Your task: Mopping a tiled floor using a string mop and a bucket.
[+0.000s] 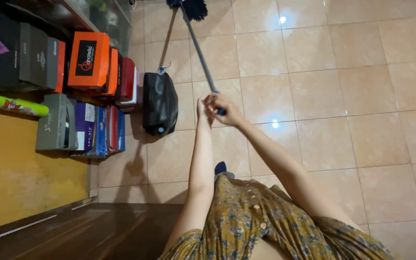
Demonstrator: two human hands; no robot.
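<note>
Camera: one, worn on the person's head.
Facing: down and forward, over the arms to the tiled floor (342,120).
Near: the patterned dress (246,226) fills 6 o'clock, very close.
Far: the broom head (193,7) at 12 o'clock.
Side: stacked boxes (90,60) at 10 o'clock.
Shared: nothing, only one view.

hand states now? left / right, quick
Left hand: fingers partly open, touching the broom handle end; firm grip cannot be told.
Right hand: closed around the broom handle.
</note>
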